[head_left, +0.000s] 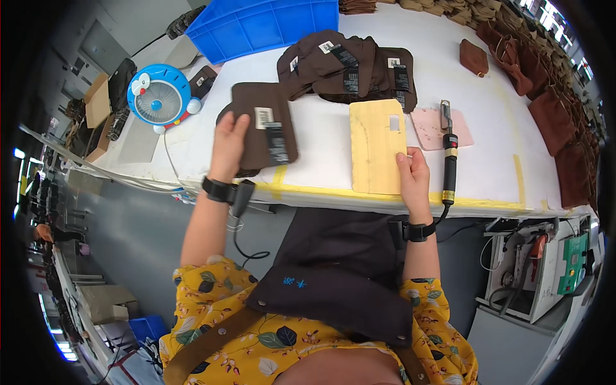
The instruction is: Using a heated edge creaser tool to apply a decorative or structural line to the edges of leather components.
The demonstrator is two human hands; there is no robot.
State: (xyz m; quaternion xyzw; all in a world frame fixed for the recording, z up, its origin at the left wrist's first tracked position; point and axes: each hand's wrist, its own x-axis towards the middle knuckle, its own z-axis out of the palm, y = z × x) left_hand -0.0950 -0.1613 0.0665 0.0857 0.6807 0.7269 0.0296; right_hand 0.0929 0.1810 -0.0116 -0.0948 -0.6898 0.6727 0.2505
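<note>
The left hand (229, 142) grips a brown panel (250, 99) by its left edge, over the table's front left; the panel bears a white label (264, 118) and a black tag (276, 141) (pale print, too small to read). The right hand (414, 172) pinches a yellow board (375, 151) near its lower right corner. Similar labels show on the brown pile (314, 74) behind. The table (321, 138) is white, yellow-taped along its front; grey floor (138, 215) lies below.

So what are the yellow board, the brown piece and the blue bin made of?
Yellow board: possibly card or thin wood, matt, given its dull, smudged face. Brown piece: probably cloth, matt, given its dull surface. Blue bin: likely moulded plastic, smooth, given its even colour and ribbed walls.
</note>
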